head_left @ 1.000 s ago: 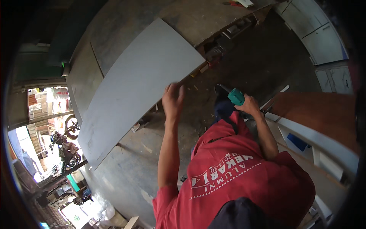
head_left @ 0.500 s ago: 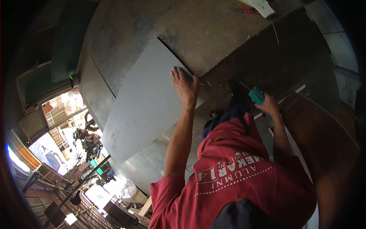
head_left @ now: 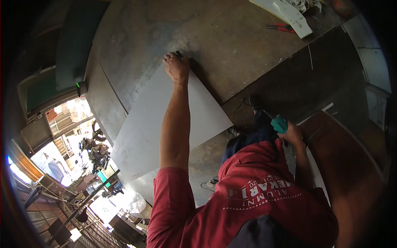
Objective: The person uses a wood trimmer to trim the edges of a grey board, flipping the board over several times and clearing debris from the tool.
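Observation:
A large, flat pale-grey panel [head_left: 144,111] lies on the worn brown-grey worktop [head_left: 219,45]. My left hand [head_left: 178,68] is at the panel's far corner, its fingers bent over the edge there. A small dark bit shows beside these fingers; I cannot tell whether it belongs to the panel. On the right, my right hand [head_left: 292,134] grips a teal-bodied tool [head_left: 279,123] with a narrow shaft pointing up and left. The tool's exact kind does not show. It is held beyond the panel's right corner, apart from it.
Red-handled pliers [head_left: 283,27] and a white strip [head_left: 295,18] lie at the far right of the worktop. Brown curved sheet material [head_left: 343,144] stands by my right arm. A thin cable [head_left: 206,187] lies near my body. Cluttered machinery [head_left: 96,153] is at the left.
My left hand has moved from the panel's right side to its far corner. The panel has shifted toward me and right. The teal tool stays in my right hand.

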`<state>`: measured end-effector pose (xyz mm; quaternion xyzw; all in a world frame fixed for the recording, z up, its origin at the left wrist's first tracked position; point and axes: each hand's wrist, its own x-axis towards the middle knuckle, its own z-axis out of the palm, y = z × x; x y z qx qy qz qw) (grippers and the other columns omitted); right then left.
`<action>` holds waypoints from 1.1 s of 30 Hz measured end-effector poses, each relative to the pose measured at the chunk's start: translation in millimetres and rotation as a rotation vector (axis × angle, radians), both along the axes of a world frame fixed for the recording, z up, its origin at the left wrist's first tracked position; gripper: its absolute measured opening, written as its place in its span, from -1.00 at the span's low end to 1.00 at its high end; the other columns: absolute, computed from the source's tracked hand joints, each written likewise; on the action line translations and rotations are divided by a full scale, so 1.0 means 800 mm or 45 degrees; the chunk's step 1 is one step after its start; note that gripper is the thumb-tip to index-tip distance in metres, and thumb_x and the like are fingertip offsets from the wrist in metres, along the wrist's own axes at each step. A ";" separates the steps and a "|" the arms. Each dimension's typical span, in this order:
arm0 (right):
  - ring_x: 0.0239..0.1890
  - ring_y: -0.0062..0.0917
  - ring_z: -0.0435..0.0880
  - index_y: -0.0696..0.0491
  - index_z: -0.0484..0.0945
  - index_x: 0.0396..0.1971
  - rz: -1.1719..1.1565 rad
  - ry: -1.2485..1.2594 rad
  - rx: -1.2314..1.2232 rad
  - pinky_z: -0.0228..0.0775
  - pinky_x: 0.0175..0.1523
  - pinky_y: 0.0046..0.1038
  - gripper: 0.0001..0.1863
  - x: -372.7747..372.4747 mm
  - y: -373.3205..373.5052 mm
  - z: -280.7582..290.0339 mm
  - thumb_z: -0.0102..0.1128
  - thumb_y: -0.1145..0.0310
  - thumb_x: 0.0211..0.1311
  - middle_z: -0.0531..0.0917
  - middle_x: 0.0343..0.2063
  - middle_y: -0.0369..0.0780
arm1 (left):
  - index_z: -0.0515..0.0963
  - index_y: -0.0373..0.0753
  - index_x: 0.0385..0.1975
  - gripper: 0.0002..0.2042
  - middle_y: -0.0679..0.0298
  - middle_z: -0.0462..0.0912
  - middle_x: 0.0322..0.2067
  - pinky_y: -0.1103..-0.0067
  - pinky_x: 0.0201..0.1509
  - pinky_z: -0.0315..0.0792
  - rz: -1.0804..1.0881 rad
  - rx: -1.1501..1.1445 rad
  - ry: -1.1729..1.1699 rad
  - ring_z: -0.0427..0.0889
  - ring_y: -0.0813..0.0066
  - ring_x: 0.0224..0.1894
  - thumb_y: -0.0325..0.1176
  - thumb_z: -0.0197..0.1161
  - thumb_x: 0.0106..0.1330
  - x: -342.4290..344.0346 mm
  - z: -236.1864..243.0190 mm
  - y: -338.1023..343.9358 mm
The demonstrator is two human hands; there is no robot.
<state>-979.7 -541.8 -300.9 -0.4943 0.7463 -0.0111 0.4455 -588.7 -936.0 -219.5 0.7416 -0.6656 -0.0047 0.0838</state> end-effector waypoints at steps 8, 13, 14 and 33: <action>-0.15 0.04 0.69 0.17 0.54 -0.15 0.112 0.050 -0.037 0.55 -0.05 -0.06 -0.31 0.011 -0.018 0.002 0.60 0.07 -0.28 0.70 -0.29 0.10 | 0.53 -0.47 0.05 -0.50 -0.36 0.38 0.25 0.17 0.41 0.28 -0.075 -0.015 0.344 0.31 -0.33 0.35 -0.27 0.22 0.14 0.035 -0.004 0.010; -0.18 0.05 0.70 0.17 0.53 -0.20 0.241 0.052 -0.120 0.56 -0.10 -0.04 -0.34 0.026 -0.049 0.042 0.60 0.07 -0.27 0.71 -0.33 0.09 | 0.45 -0.35 0.23 -0.43 -0.21 0.37 0.31 0.04 0.45 0.16 -0.387 -0.251 0.411 0.23 -0.25 0.41 -0.27 0.28 0.20 0.071 -0.028 0.102; -0.17 0.05 0.70 0.17 0.52 -0.20 0.268 0.060 -0.110 0.55 -0.09 -0.04 -0.32 0.018 -0.040 0.041 0.61 0.05 -0.26 0.71 -0.31 0.10 | 0.39 -0.29 0.30 -0.38 -0.15 0.28 0.38 -0.06 0.44 0.11 -0.369 -0.062 0.389 0.15 -0.24 0.46 -0.27 0.31 0.21 0.036 -0.027 0.142; -0.20 0.01 0.71 0.14 0.54 -0.19 0.915 -0.213 -0.400 0.53 -0.06 -0.12 -0.35 0.090 -0.133 0.191 0.55 0.03 -0.25 0.71 -0.36 0.04 | 0.52 -0.43 0.14 -0.61 0.02 0.72 -0.06 0.47 0.13 0.54 -0.101 0.453 1.494 0.71 0.36 0.00 -0.38 0.24 0.37 -0.084 0.034 0.502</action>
